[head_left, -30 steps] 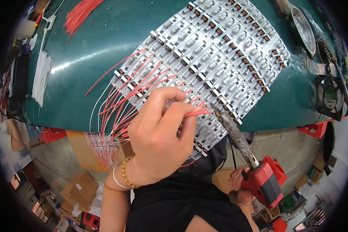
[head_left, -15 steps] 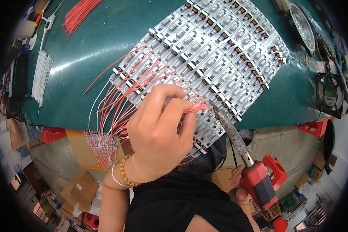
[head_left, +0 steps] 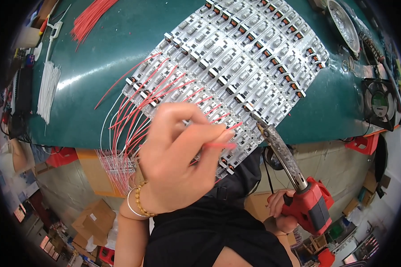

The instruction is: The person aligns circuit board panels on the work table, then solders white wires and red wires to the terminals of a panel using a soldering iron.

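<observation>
My left hand (head_left: 178, 162), blurred by motion, hovers over the near part of a panel of white circuit boards (head_left: 249, 66). Its thumb and fingers are pinched on red wires (head_left: 218, 145), whose ends look smeared. Several more red wires (head_left: 140, 100) lead leftward from a row of boards, with white wires (head_left: 109, 118) among them. In my right hand (head_left: 281, 209) is a red and black soldering iron (head_left: 309, 207), gripped by its handle. Its dark tip points up and left, over the panel just right of the left hand's fingertips.
Loose red wires (head_left: 91, 20) and a bundle of white wires (head_left: 48, 91) lie on the green table (head_left: 93, 93). Off to the right are a round metal dish (head_left: 343, 29) and a small fan (head_left: 379, 104). Wired boards (head_left: 118, 167) hang past the table's near edge.
The soldering iron has moved right, its tip farther from the left fingers. My left hand has shifted slightly down, and the red wire ends sit lower. The panel has slid a little left and away.
</observation>
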{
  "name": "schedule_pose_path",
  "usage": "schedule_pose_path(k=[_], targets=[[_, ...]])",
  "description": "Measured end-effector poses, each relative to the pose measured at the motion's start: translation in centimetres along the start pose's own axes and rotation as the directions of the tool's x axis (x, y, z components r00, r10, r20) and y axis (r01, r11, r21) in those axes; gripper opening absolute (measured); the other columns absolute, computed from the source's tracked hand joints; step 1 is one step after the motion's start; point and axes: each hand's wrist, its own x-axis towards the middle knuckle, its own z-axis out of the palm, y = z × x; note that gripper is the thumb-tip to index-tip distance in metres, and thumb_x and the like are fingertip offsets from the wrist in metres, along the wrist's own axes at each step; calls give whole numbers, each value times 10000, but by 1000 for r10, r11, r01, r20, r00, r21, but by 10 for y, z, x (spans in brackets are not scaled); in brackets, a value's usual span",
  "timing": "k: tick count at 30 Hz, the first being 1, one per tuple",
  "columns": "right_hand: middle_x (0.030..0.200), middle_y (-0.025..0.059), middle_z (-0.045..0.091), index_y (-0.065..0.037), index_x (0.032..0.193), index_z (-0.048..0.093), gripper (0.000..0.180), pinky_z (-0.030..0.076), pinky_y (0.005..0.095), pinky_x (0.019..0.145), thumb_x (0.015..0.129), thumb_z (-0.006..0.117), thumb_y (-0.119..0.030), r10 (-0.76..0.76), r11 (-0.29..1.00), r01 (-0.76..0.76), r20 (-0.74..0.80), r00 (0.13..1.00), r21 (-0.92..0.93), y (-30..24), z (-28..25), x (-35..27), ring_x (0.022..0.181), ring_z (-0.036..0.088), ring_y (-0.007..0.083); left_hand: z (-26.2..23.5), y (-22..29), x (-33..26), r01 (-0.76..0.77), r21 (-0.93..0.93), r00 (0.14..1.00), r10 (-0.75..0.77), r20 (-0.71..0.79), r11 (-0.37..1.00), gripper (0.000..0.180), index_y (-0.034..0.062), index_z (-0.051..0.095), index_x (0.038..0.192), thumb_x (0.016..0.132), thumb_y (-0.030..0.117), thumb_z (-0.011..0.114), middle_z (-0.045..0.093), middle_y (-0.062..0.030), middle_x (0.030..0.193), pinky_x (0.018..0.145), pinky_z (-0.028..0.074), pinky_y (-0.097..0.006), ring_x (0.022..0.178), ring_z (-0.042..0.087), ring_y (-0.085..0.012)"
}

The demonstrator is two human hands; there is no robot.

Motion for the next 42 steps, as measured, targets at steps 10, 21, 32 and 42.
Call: schedule_pose_path(k=[10, 21, 32, 42], targets=[[550, 4, 527, -38, 618, 563, 440, 369, 247, 473, 749, 791, -390, -40, 999, 41, -119, 992, 6, 18, -12, -23, 501, 510, 112, 19, -4, -6, 1, 185, 999, -11, 51, 983, 134, 46, 611, 759, 695, 10, 723, 562, -32, 839, 450, 385, -287, 496, 494, -147], [571, 5, 529, -31, 641, 568, 431, 349, 255, 470, 650, 836, -368, 99, 956, -127, -117, 988, -263, 19, -9, -23, 499, 490, 100, 21, -5, -8, -27, 201, 999, 24, 22, 979, 146, 46, 600, 754, 681, 0, 717, 562, -37, 817, 461, 397, -297, 524, 515, -168], [647, 12, 543, -40, 637, 564, 374, 400, 294, 534, 594, 839, -291, 55, 992, -61, -56, 997, -106, 7, -21, -30, 611, 552, 141, 19, -8, -9, -29, 167, 999, 25, 29, 985, 116, 37, 628, 762, 704, -5, 719, 585, -45, 861, 438, 383, -273, 500, 516, -149], [577, -4, 526, -46, 632, 546, 624, 400, 251, 485, 785, 662, -639, -84, 815, 59, -17, 996, -577, 7, -30, -38, 504, 529, 118, 14, 9, -3, 108, 96, 985, -119, 125, 990, 156, 44, 604, 744, 677, -20, 730, 568, -39, 853, 426, 377, -261, 489, 519, -142]])
